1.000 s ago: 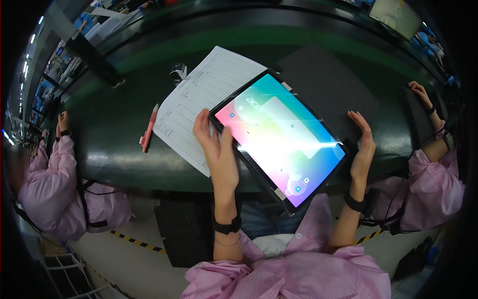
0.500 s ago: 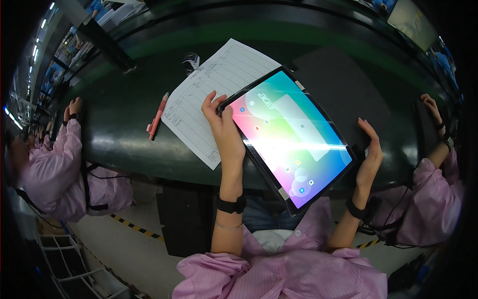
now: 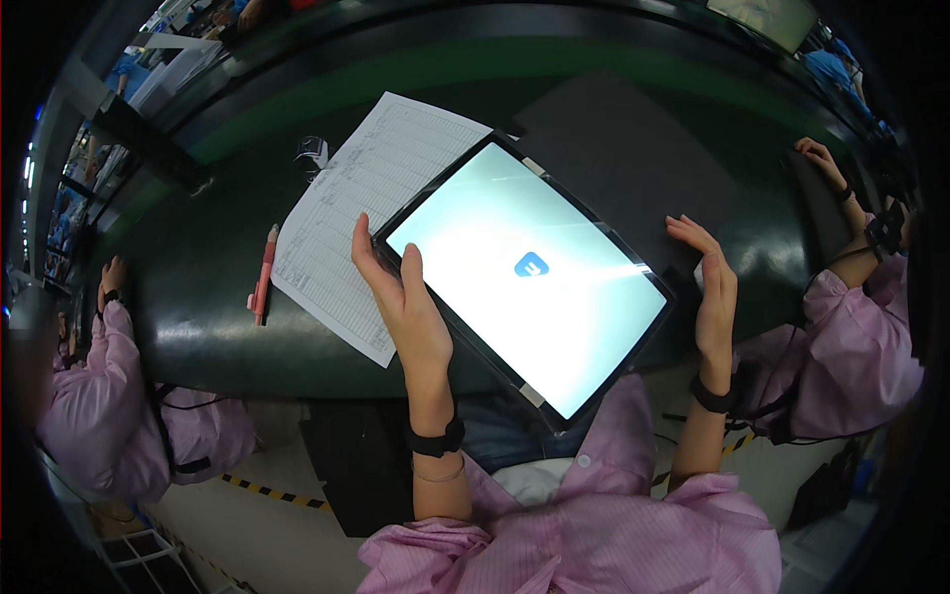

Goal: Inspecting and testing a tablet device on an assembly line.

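Observation:
A tablet (image 3: 465, 238) with a dark frame lies tilted before me, its lit screen pale with a small blue emblem in the middle. Its upper left part overlaps a printed sheet. My left hand (image 3: 421, 332) grips the tablet's left corner, thumb over the front edge and fingers around the outer side. Off the right edge, my right hand (image 3: 714, 307) is held with fingers stretched out, not touching the screen. Something small and whitish shows by its thumb side, too small to make out.
A ruled paper form (image 3: 341, 218) lies left of the tablet, a red pen (image 3: 263, 277) beside it and a small dark-and-silver object (image 3: 312, 151) above. A dark flat sheet (image 3: 623, 148) lies behind on the green table (image 3: 208, 327). Co-workers in pink sleeves sit at both sides.
The tablet's screen has gone from a colourful page with icons to a pale one with a blue emblem. The view has shifted, so table items appear further left. My left hand keeps its hold.

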